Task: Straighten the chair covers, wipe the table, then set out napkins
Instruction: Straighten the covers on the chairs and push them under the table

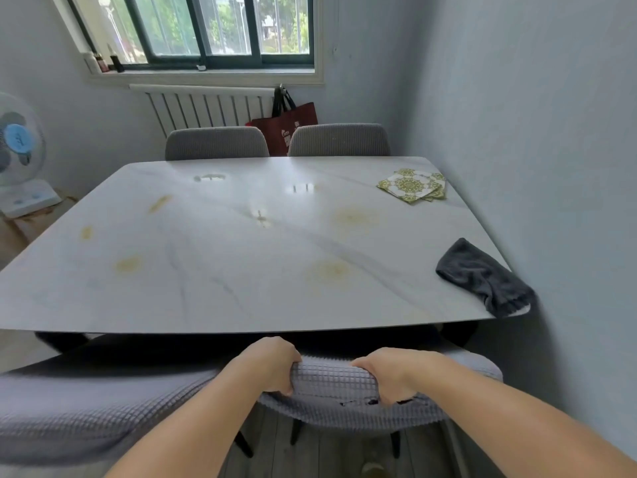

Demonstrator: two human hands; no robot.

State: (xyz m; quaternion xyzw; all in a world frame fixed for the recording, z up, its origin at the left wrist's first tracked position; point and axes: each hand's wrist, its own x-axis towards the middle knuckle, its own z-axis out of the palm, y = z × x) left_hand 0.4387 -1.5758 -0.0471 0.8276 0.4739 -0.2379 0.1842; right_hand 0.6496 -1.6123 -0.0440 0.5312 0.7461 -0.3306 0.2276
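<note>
chair cover: grey waffle weave, bunched | left hand, right hand: both pinching it

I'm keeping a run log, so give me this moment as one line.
step: straightening chair cover | left hand: gripping cover | right hand: gripping cover | table: stained, unwiped | cloth, napkins: untouched

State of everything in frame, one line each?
Left hand: gripping the chair cover.
Right hand: gripping the chair cover.
Chair cover: bunched between the hands.
Table: stained yellow, unwiped.
Cloth: crumpled at the table's right edge.
Napkins: stacked, not set out.
</note>
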